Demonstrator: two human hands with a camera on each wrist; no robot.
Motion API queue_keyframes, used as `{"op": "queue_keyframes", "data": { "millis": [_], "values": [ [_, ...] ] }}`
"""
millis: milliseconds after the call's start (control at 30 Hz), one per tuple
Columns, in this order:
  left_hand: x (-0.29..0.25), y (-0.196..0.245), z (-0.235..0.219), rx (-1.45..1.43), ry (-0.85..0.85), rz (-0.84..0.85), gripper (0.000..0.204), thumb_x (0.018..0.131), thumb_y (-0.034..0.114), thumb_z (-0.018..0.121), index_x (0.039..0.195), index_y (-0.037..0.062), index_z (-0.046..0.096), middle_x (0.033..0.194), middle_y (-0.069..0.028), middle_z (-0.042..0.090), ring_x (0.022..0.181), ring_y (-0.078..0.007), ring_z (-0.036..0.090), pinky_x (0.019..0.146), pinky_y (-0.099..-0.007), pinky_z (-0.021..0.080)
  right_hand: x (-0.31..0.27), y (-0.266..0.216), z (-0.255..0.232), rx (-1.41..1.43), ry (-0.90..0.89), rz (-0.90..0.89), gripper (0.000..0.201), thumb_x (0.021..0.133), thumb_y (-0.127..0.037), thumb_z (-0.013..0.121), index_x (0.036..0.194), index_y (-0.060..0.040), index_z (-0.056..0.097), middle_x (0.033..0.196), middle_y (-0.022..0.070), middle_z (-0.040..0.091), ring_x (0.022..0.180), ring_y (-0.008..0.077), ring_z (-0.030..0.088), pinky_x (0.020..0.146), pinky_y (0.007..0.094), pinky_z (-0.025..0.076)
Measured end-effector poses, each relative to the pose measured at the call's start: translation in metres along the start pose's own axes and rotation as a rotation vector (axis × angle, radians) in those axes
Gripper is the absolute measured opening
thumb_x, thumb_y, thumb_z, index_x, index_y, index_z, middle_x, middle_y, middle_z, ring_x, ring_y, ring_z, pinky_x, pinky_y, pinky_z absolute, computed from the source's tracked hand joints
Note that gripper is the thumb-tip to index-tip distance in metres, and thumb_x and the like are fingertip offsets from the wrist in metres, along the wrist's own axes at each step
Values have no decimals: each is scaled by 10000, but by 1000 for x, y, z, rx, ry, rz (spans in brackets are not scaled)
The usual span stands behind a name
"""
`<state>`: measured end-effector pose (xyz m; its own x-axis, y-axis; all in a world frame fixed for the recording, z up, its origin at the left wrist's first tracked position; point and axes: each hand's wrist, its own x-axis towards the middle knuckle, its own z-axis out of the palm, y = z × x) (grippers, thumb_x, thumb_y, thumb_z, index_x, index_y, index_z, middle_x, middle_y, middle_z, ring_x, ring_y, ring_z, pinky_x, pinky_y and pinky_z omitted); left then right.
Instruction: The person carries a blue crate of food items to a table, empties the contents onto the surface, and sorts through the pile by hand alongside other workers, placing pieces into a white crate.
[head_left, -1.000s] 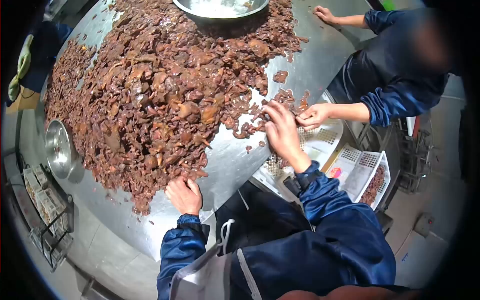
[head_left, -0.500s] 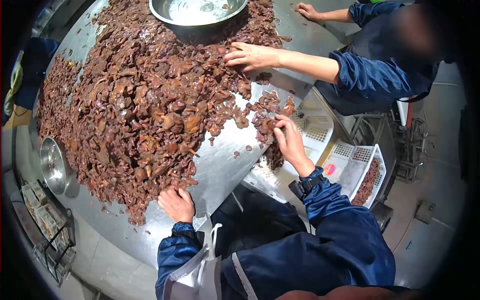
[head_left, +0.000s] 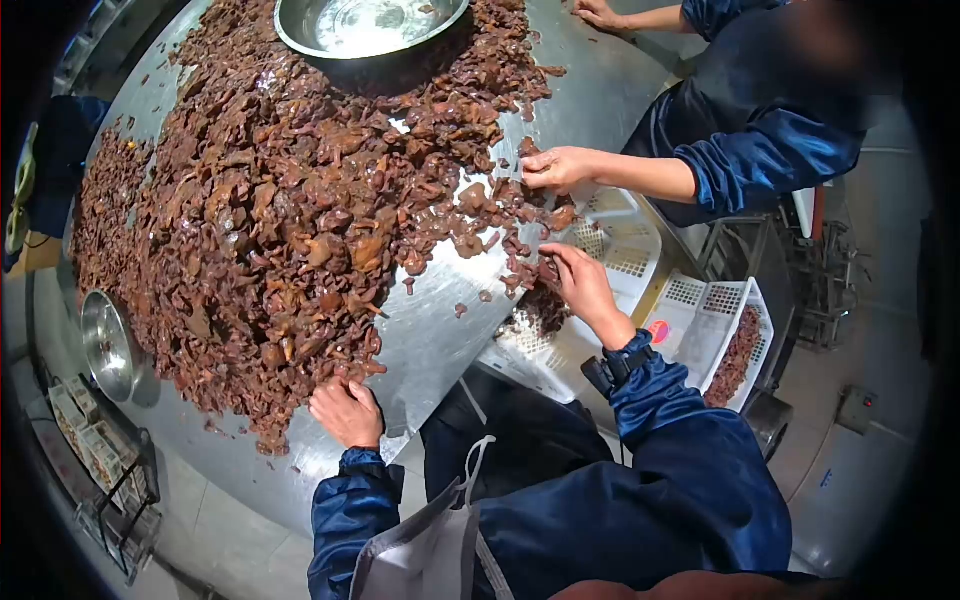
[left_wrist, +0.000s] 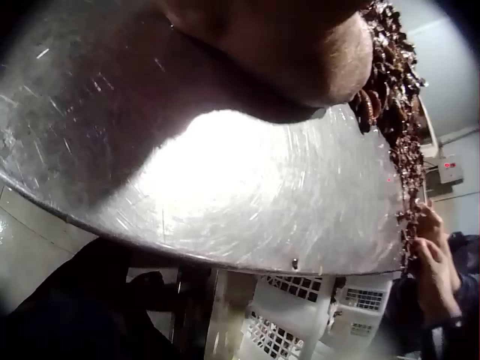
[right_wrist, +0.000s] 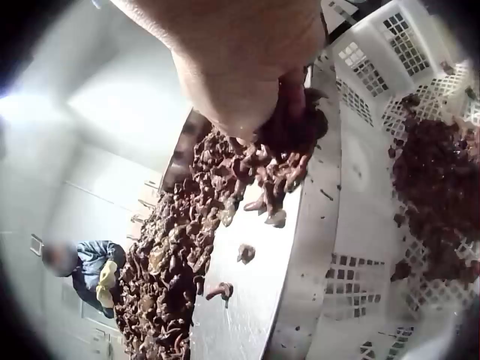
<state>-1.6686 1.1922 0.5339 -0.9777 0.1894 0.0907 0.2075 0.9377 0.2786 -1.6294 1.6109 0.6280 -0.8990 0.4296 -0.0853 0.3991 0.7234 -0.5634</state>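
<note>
A large heap of glossy dark brown meat pieces [head_left: 270,250] covers much of the metal table [head_left: 450,300]. My left hand [head_left: 347,412] rests on the table at the near edge of the heap, its fingertips against the pieces. At the table's right rim, my right hand [head_left: 588,290] has its relaxed fingers on a small cluster of meat pieces [right_wrist: 262,176]. Right below that rim, a white perforated crate [right_wrist: 360,225] has a dark mound of pieces inside. In the right wrist view my fingertips are partly hidden by the hand itself.
Across the corner, another person's hand [head_left: 560,168] touches pieces near the rim. A metal bowl [head_left: 372,25] stands at the far side, and another metal bowl [head_left: 108,345] at the left edge. A second white crate [head_left: 715,310] with pieces stands to the right.
My right hand has drawn from the tabletop to the rim, and dark pieces now show in the crate below. The other person's hand reached onto the heap and came back. My left hand stays.
</note>
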Motion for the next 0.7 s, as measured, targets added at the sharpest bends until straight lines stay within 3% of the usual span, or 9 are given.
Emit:
{"op": "queue_keyframes", "data": {
  "millis": [200, 300, 367, 467, 500, 567, 633, 700],
  "values": [
    [-1, 1, -1, 18, -8, -10, 253, 910, 233, 592, 1072, 39, 578, 986, -196, 501, 950, -404, 496, 858, -519, 392, 21, -32, 4, -335, 134, -213, 419, 824, -85, 670, 1237, -155, 676, 1324, 57, 668, 1198, 276, 608, 1011, 438, 466],
    [1, 2, -2, 10, -10, -21, 242, 913, 234, 590, 1053, 37, 574, 982, -199, 498, 950, -406, 494, 858, -521, 392, 44, -63, 34, -228, 102, -313, 441, 868, -169, 702, 1306, -182, 651, 1471, 60, 543, 1276, 311, 542, 1032, 476, 446],
    [3, 1, -2, 7, -4, -13, 235, 915, 233, 587, 1042, 36, 572, 980, -200, 496, 949, -406, 494, 854, -521, 391, 50, -85, 53, -291, 152, -406, 372, 900, -182, 684, 1271, -195, 667, 1459, 86, 535, 1270, 343, 548, 1022, 481, 474],
    [0, 1, -3, 6, -5, -7, 233, 925, 228, 576, 1047, 29, 567, 987, -199, 492, 955, -400, 490, 855, -513, 387, 52, -74, 65, -98, -50, -376, 304, 911, -155, 680, 1214, -173, 674, 1384, 84, 562, 1227, 329, 572, 987, 443, 505],
    [0, 1, -5, 8, -18, -9, 240, 933, 225, 570, 1062, 23, 563, 996, -198, 489, 961, -395, 487, 862, -507, 384, 50, -69, 61, -67, -90, -377, 306, 903, -106, 679, 1206, -145, 658, 1264, 95, 597, 1114, 315, 617, 884, 412, 545],
    [-1, 3, -6, 10, -38, -20, 246, 941, 222, 563, 1076, 16, 559, 1006, -197, 486, 968, -390, 484, 870, -501, 381, 42, -43, 53, -35, -82, -353, 258, 914, -86, 669, 1172, -109, 673, 1172, 123, 643, 1054, 341, 646, 868, 411, 552],
    [0, 4, -5, 14, -54, -30, 245, 944, 221, 561, 1077, 14, 559, 1007, -198, 487, 970, -390, 485, 872, -502, 381, 36, -30, 37, 101, 38, -238, 219, 929, -46, 638, 1141, -72, 687, 1083, 144, 684, 997, 369, 671, 857, 407, 559],
    [2, 3, -3, 18, -13, -22, 232, 923, 236, 565, 1039, 36, 576, 968, -197, 492, 945, -396, 490, 850, -509, 384, 32, -29, 21, 342, 2, 16, 266, 987, -39, 576, 1229, -62, 685, 1099, 158, 726, 941, 336, 732, 822, 382, 582]
  ]
}}
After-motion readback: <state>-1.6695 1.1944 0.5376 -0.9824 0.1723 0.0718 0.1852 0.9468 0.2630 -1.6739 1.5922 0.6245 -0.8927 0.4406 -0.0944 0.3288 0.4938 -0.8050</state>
